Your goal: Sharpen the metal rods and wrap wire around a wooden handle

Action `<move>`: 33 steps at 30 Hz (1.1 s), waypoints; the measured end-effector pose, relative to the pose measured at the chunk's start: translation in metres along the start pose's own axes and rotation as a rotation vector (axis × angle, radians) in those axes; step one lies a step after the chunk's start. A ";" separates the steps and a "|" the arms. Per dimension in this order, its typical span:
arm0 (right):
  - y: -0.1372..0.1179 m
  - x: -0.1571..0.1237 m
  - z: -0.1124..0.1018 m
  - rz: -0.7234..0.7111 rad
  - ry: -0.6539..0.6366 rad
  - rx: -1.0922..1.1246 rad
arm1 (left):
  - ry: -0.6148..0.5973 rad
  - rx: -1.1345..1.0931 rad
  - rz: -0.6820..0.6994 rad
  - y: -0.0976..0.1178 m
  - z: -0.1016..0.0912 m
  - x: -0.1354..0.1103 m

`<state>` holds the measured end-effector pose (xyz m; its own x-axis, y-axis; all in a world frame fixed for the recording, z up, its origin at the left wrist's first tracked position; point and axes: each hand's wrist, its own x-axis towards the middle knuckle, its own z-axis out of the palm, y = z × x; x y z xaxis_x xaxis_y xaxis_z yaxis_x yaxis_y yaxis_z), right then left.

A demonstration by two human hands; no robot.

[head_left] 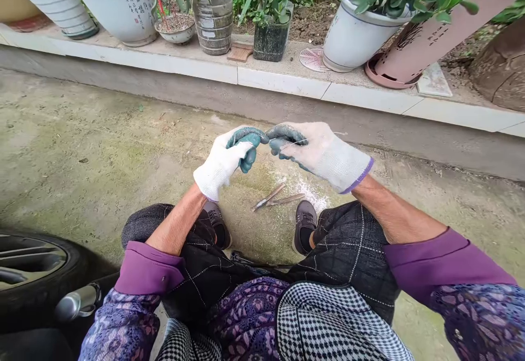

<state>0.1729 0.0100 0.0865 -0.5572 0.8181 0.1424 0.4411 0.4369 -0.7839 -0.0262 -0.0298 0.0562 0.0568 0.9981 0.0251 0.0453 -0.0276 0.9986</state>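
Both hands wear white knit gloves with dark green-grey coated fingers. My left hand (pixel 230 155) is closed, its fingers curled inward around something hidden. My right hand (pixel 310 146) is also closed, thumb and fingers pinched together, and its fingertips meet those of the left in front of me. Whatever lies in the fingers is too small or too covered to make out. Below the hands, two thin hand tools lie on the concrete: one with a dark metal end (pixel 268 197), the other a brownish strip-like one (pixel 287 199). White crumbs (pixel 313 190) are scattered beside them.
A low tiled ledge (pixel 279 85) crosses ahead, bearing potted plants, among them a white pot (pixel 356 35) and a pink cylindrical pot (pixel 414 54). A vehicle wheel (pixel 35 265) and a metal cylinder (pixel 77 302) are at lower left. My shoes (pixel 305 224) flank the tools.
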 end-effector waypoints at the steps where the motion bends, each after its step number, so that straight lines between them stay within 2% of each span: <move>1: 0.002 0.001 0.001 0.023 -0.020 0.032 | -0.004 0.020 0.006 -0.001 -0.001 0.000; 4: 0.004 0.000 0.003 0.045 -0.010 0.043 | 0.034 0.186 0.069 -0.006 -0.005 0.001; 9: -0.001 -0.003 0.004 -0.033 0.074 -0.100 | 0.155 0.688 0.364 -0.009 -0.014 0.001; 16: -0.006 -0.010 0.003 -0.092 0.140 -0.280 | 0.240 0.843 0.511 -0.004 -0.014 -0.004; 22: -0.012 -0.009 0.006 -0.085 0.018 -0.515 | 0.270 1.012 0.534 -0.003 -0.010 -0.004; 28: -0.012 -0.007 0.007 -0.087 -0.051 -0.666 | 0.239 0.973 0.465 -0.003 -0.005 -0.002; 33: -0.009 -0.010 0.009 -0.150 -0.042 -0.686 | 0.247 0.673 0.407 -0.006 -0.003 -0.003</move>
<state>0.1679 -0.0054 0.0869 -0.6672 0.7215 0.1852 0.6940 0.6924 -0.1972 -0.0296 -0.0319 0.0499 -0.0199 0.8840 0.4670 0.6607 -0.3390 0.6697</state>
